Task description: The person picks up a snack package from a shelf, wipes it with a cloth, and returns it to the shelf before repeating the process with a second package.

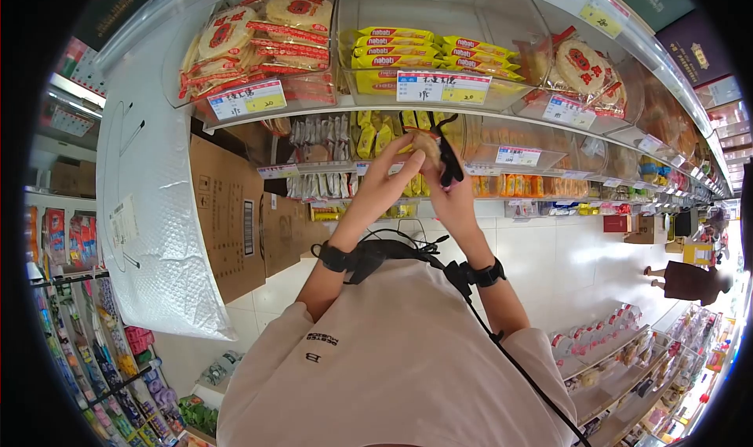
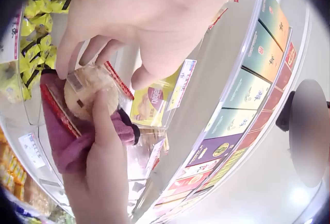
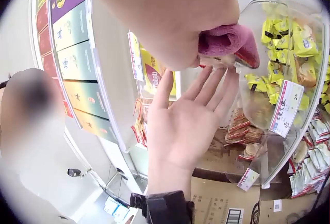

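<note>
My right hand [image 1: 452, 200] grips a round, pale rice cracker in a clear wrapper with red edges [image 2: 85, 97], its thumb lying across the front. A purple cloth with dark trim [image 2: 72, 154] is bunched in the same hand, behind and around the cracker. My left hand [image 3: 180, 123] has its fingers extended, with the fingertips right at the wrapper's edge and the thumb apart from it. Both hands are held up in front of the shelf, below the bin of yellow nabati wafer packs [image 1: 392, 55].
Clear bins of large rice crackers [image 1: 302, 19] flank the wafers. Below are small yellow packets [image 1: 372, 137] and silver packets [image 1: 320, 137]. Cardboard boxes [image 1: 223, 204] and a silver padded sheet [image 1: 157, 235] stand at left. Another person [image 1: 690, 281] is in the aisle at right.
</note>
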The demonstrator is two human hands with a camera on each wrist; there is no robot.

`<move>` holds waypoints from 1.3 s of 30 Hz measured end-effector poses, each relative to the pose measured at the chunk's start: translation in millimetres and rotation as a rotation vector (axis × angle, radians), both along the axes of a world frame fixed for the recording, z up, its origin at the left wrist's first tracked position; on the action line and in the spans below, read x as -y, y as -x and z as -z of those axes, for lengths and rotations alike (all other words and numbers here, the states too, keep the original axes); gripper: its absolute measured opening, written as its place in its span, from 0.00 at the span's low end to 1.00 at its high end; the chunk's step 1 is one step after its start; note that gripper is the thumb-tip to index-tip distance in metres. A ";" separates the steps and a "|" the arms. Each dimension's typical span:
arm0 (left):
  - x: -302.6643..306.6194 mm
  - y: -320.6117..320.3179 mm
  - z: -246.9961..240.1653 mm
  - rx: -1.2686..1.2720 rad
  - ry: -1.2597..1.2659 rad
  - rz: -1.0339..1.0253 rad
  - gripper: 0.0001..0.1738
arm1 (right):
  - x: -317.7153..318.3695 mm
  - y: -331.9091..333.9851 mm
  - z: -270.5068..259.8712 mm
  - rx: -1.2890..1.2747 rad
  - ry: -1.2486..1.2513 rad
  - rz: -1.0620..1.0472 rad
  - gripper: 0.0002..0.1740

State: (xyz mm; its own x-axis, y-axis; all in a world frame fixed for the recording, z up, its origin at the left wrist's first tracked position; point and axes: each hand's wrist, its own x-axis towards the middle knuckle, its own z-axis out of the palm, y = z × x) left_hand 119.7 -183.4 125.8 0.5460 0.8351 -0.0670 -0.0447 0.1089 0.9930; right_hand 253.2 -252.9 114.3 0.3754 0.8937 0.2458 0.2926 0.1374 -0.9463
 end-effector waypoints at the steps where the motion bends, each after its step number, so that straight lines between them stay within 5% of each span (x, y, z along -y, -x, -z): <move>1: -1.0 0.2 -1.9 -0.018 0.012 0.030 0.27 | 0.4 1.6 6.2 -0.032 0.058 -0.064 0.30; 4: 0.1 -0.1 -3.9 0.000 0.127 0.071 0.37 | -1.9 12.3 0.9 0.295 -0.010 -0.039 0.32; 8: -1.9 -6.1 19.2 0.192 0.355 0.081 0.42 | -11.1 10.1 1.1 0.228 -0.042 -0.034 0.33; 12: -2.3 -3.9 -1.8 0.266 0.446 0.024 0.44 | -8.6 23.7 -20.0 0.448 -0.136 -0.094 0.29; 24: -4.9 -0.9 -5.4 0.174 0.303 -0.119 0.41 | -17.8 21.1 -32.6 0.560 -0.217 -0.104 0.21; 27: -9.3 1.1 3.8 0.065 0.091 -0.107 0.32 | -24.6 10.5 -10.0 0.336 -0.176 0.023 0.21; 30: -9.8 3.6 -7.2 0.139 0.091 -0.110 0.20 | -24.8 -12.7 7.4 -0.807 0.273 -0.091 0.25; 33: -21.8 8.2 -12.1 0.141 0.009 -0.068 0.18 | -23.2 -32.5 26.2 -1.035 0.165 -0.111 0.29; 36: -21.0 -1.6 3.0 0.145 -0.038 -0.131 0.19 | -20.5 -8.9 -20.1 -1.159 0.181 -0.060 0.25; 39: -18.9 -9.9 13.5 0.143 -0.139 -0.145 0.16 | -17.2 -9.0 17.4 -0.800 0.167 -0.149 0.18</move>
State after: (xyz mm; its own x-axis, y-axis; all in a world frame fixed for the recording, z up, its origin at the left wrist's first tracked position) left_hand 129.6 -164.5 112.3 0.4156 0.9011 0.1234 -0.1909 -0.0463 0.9805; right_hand 262.2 -235.6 96.9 0.2552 0.9489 -0.1857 -0.4873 -0.0397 -0.8723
